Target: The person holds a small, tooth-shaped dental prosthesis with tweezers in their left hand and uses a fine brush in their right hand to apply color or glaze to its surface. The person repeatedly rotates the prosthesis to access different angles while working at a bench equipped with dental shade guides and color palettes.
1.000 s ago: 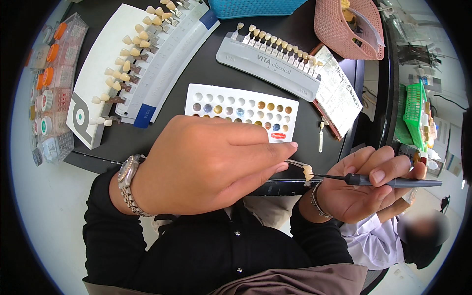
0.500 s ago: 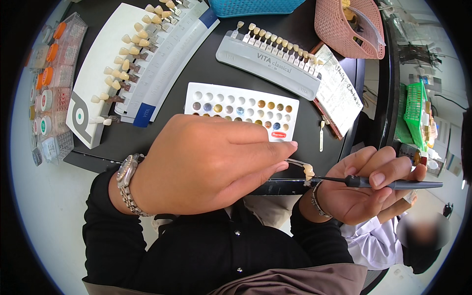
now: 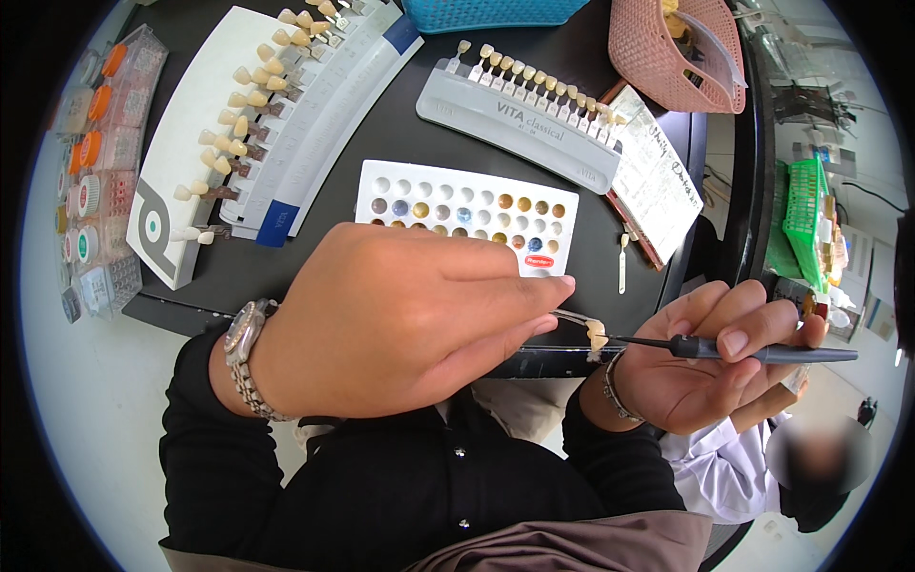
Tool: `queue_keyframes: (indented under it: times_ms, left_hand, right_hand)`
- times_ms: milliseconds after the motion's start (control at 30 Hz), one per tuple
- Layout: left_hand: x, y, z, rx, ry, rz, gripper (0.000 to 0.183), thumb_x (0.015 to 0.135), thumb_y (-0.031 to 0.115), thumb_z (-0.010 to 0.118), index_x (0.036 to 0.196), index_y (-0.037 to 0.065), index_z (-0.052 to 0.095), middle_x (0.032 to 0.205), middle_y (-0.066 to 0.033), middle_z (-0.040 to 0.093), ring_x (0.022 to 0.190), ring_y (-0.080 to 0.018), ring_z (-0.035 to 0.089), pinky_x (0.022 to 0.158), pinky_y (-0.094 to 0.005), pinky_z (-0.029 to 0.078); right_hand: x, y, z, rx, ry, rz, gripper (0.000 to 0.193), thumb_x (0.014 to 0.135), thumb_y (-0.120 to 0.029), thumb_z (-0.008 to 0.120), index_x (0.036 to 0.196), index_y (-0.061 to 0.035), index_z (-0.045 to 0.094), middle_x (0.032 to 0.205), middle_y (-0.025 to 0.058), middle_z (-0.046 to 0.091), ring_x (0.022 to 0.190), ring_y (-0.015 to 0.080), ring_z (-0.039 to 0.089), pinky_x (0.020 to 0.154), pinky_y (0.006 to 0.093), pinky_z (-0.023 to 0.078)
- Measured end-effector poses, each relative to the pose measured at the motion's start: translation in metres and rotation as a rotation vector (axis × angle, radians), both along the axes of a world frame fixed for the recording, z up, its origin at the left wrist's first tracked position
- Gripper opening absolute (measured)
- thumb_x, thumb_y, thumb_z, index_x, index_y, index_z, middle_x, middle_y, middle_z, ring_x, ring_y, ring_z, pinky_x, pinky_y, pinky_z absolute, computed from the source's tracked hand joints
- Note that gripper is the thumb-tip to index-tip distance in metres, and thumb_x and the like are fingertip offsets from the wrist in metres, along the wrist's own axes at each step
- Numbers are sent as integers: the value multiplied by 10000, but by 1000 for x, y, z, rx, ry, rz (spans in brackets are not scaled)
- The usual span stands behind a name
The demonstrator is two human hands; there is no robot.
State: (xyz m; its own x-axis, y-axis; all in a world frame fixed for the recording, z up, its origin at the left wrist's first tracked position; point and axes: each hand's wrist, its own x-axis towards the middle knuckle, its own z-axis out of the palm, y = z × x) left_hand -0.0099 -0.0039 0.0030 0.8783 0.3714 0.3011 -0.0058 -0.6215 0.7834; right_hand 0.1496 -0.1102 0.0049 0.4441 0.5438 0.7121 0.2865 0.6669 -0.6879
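My left hand (image 3: 410, 315), back upward, is closed around thin metal tweezers (image 3: 574, 316). Their bent tips hold a small cream-coloured dental crown (image 3: 597, 336) above the table's front edge. From the right, my right hand (image 3: 681, 386), palm up, pinches a slim dark-handled brush (image 3: 705, 350). The brush tip reaches the crown's right side; I cannot tell whether it touches. Behind my left hand lies a white palette (image 3: 560, 195) with wells of coloured pastes, its front part hidden by that hand.
Two tooth shade guides stand behind, one (image 3: 315, 133) at the left, one (image 3: 519, 124) farther back. A single shade tab (image 3: 622, 264) lies beside a notepad (image 3: 658, 181). A pink basket (image 3: 658, 71) and blue basket (image 3: 491, 14) line the back. Another person (image 3: 729, 467) sits at the right.
Both hands keep almost the same place and the same holds. The whole view has shifted very slightly.
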Motion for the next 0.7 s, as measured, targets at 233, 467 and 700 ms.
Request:
queue_keyframes:
  times_ms: [233, 467, 700]
  left_hand:
    - [0, 0, 0, 0, 11, -9, 247, 679, 81, 627, 926, 65, 622, 555, -32, 508, 450, -135, 475, 397, -243, 345]
    - [-1, 1, 1, -7, 26, -20, 242, 688, 83, 622, 929, 68, 620, 558, -35, 514, 456, -137, 482, 399, -240, 348]
    - [0, 0, 0, -18, 22, -23, 233, 690, 79, 618, 923, 63, 621, 554, -39, 513, 453, -136, 480, 398, -241, 346]
  right_hand:
    - [0, 1, -1, 10, 21, -13, 506, 828, -148, 474, 1209, -19, 166, 712, 80, 467, 533, 130, 427, 358, 218, 417]
    - [-2, -1, 0, 24, 6, -3, 514, 828, -134, 472, 1220, -20, 161, 713, 75, 464, 523, 130, 415, 360, 218, 414]
    - [0, 1, -2, 30, 14, 28, 505, 833, -137, 461, 1221, -17, 160, 724, 73, 458, 543, 128, 417, 364, 215, 412]
